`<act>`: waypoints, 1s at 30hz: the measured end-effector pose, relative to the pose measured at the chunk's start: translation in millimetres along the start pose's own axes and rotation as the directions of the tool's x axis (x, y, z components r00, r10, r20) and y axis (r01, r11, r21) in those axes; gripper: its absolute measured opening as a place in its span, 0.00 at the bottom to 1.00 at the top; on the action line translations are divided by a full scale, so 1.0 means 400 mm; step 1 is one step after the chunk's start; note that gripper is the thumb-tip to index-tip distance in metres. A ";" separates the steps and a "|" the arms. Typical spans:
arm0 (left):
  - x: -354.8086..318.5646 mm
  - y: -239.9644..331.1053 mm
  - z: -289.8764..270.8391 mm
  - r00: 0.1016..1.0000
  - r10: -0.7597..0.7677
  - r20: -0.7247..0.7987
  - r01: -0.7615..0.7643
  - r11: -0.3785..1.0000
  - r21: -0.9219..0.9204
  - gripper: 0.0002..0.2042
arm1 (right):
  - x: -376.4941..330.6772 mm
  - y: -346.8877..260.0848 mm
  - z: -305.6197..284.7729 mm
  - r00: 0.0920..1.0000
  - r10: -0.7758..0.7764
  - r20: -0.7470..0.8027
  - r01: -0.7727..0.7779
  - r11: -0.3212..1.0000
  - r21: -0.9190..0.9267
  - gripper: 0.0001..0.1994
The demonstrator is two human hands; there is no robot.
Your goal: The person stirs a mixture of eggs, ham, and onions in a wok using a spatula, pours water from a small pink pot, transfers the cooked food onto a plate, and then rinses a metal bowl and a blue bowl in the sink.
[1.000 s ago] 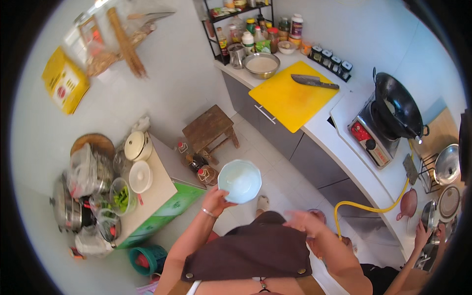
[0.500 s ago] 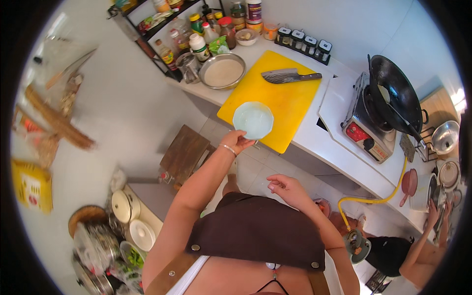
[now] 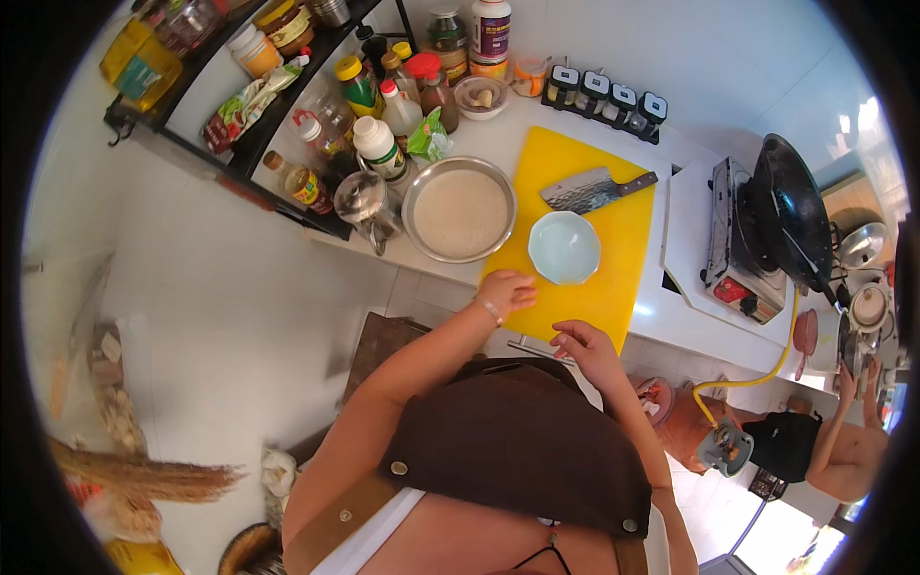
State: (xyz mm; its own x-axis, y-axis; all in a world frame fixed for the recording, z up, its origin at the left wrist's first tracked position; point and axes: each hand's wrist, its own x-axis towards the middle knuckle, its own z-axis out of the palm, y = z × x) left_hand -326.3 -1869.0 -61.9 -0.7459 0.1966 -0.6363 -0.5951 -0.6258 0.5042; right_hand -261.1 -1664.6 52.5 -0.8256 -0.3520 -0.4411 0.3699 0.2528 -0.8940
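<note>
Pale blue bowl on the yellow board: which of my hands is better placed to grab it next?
Probably your left hand: its fingers are close to the near-left rim of the pale blue bowl. Your right hand, also seemingly empty, is farther back, nearer your apron.

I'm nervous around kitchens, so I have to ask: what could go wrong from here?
The cleaver lies loose close to the pale blue bowl; reaching past it could nick the left fingers. The yellow board overhangs the front edge of the counter, so a bump might shift it, bowl and all.
</note>
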 end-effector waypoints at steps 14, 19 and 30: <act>-0.046 0.360 -0.304 0.890 0.383 -0.248 -0.280 0.887 0.366 0.06 | 0.770 0.017 0.112 0.904 -0.411 0.117 0.396 0.702 -0.591 0.09; -0.004 0.385 -0.348 0.927 0.287 -0.242 -0.154 0.878 0.453 0.13 | 0.860 -0.004 0.110 0.926 -0.367 0.085 0.258 0.454 -0.853 0.08; 0.088 0.440 -0.445 0.920 0.360 -0.152 -0.273 0.870 0.410 0.15 | 0.791 -0.010 0.111 0.856 -0.489 -0.168 0.150 0.546 -0.824 0.07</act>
State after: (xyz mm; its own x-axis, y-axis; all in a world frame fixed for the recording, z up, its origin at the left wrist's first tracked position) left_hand -404.1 -2106.6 -99.3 -0.8555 -0.1592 -0.4927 -0.4367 -0.2893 0.8518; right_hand -504.9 -1817.2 -87.0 -0.9593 -0.2730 0.0724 -0.2727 0.8282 -0.4897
